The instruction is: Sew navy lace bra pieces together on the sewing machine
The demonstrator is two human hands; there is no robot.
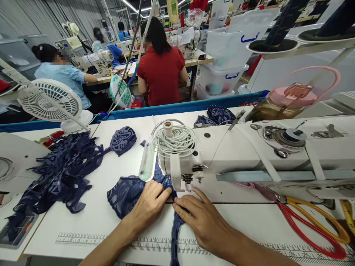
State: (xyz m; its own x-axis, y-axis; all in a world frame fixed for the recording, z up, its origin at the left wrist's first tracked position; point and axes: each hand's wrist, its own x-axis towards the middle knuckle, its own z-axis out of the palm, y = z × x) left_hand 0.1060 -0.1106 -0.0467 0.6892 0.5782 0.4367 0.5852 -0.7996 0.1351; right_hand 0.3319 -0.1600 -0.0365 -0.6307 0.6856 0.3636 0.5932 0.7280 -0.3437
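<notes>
A white sewing machine (238,147) reaches in from the right, its head above the navy lace fabric (126,194). My left hand (151,201) presses on the fabric just left of the needle area, fingers together. On the other side my right hand (198,218) has its fingers bunched on a narrow navy strip (174,236), which hangs toward the table's front edge. Both hands nearly meet below the machine head. The needle tip and the fabric under it are hidden.
Navy scraps (66,166) are heaped at the left beside a lace cup (123,140). Red and orange scissors (313,221) lie at the right, below a pink-lidded bottle (291,96). A white fan (51,99) stands back left. Other people sit at machines beyond the blue edge.
</notes>
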